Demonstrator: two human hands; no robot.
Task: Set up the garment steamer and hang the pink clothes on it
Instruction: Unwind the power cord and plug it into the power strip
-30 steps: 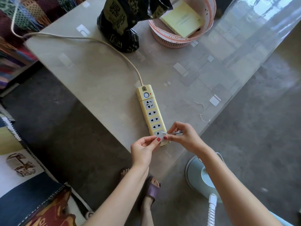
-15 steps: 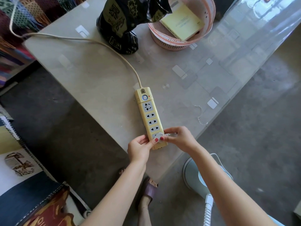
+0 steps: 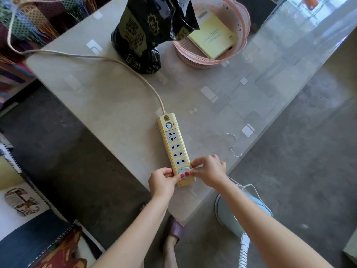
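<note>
A yellow power strip (image 3: 174, 146) lies on the beige table (image 3: 116, 105), its cream cord (image 3: 108, 59) running off to the far left. My left hand (image 3: 164, 180) grips the strip's near end from the left. My right hand (image 3: 208, 172) pinches a white plug (image 3: 183, 171) that sits in the nearest socket. The pale blue steamer base (image 3: 228, 215) stands on the floor below the table corner, partly hidden by my right forearm. Its white ribbed hose (image 3: 243, 252) shows at the bottom edge. No pink clothes are in view.
A black and gold bag (image 3: 146, 31) and a pink basket (image 3: 241, 39) holding a yellow booklet (image 3: 212, 34) stand at the table's far side. A thin bent wire (image 3: 234, 146) lies near the right edge. Patterned textiles (image 3: 29, 219) lie on the floor at left.
Both hands have dropped closer onto the strip's near end, and the white plug has gone from held above the last socket to seated in it.
</note>
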